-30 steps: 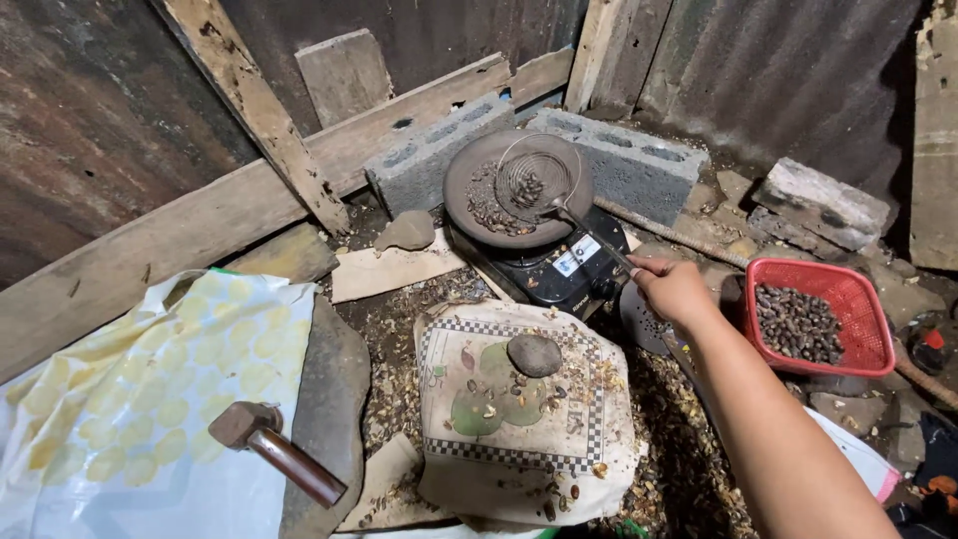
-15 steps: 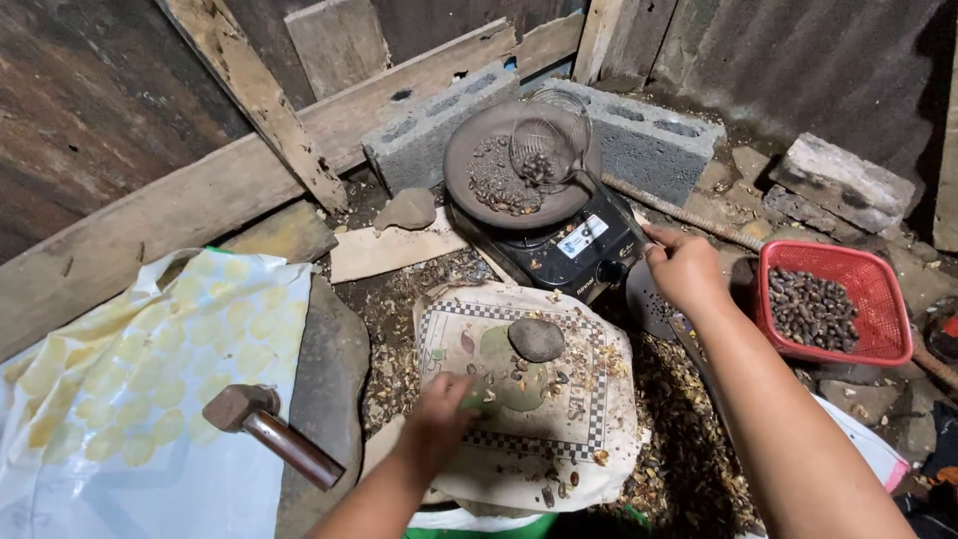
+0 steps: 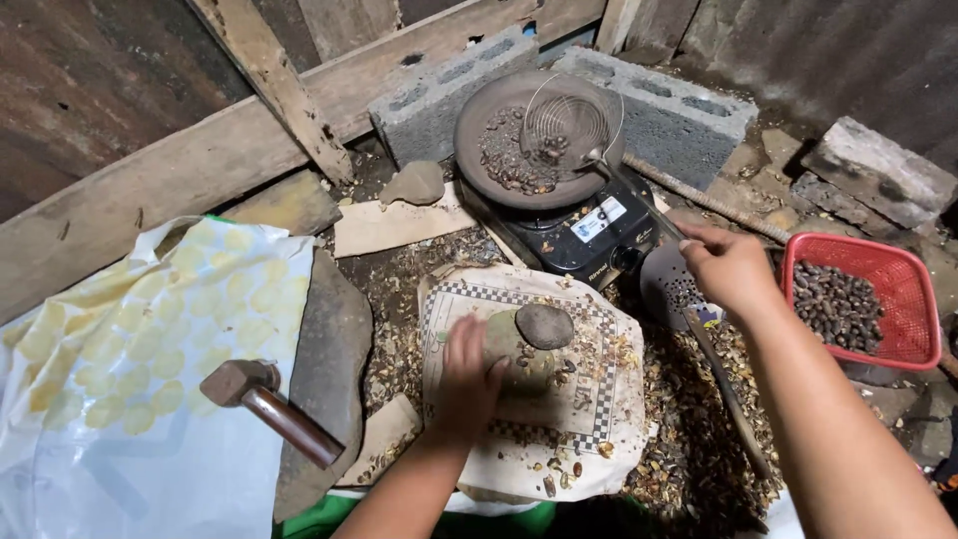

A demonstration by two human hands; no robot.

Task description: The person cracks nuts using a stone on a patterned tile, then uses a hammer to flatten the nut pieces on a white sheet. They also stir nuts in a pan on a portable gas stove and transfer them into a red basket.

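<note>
My left hand [image 3: 467, 371] lies flat on a checkered cloth [image 3: 599, 399] spread over a block, fingers touching the flat greenish stone [image 3: 506, 337] beside a small rounded grey stone [image 3: 544, 324]. Nut shells and bits litter the cloth. My right hand [image 3: 728, 268] is closed around the long handle of the wire skimmer [image 3: 567, 125], whose basket rests in a round dark pan [image 3: 489, 125] of roasted nuts. The pan sits on a black portable stove [image 3: 589, 225]. A perforated metal ladle [image 3: 671, 289] lies just below my right hand.
A red basket [image 3: 903, 265] of dark nuts stands at the right. A hammer [image 3: 269, 409] rests on a flat slab [image 3: 334, 339] at the left, beside a yellow-patterned sheet [image 3: 130, 389]. Concrete blocks [image 3: 689, 110] and wooden planks [image 3: 180, 180] back the stove. Shells cover the ground.
My left hand came into view from below and reached up onto the cloth to the flat stone. My right hand stayed at the skimmer handle by the stove.
</note>
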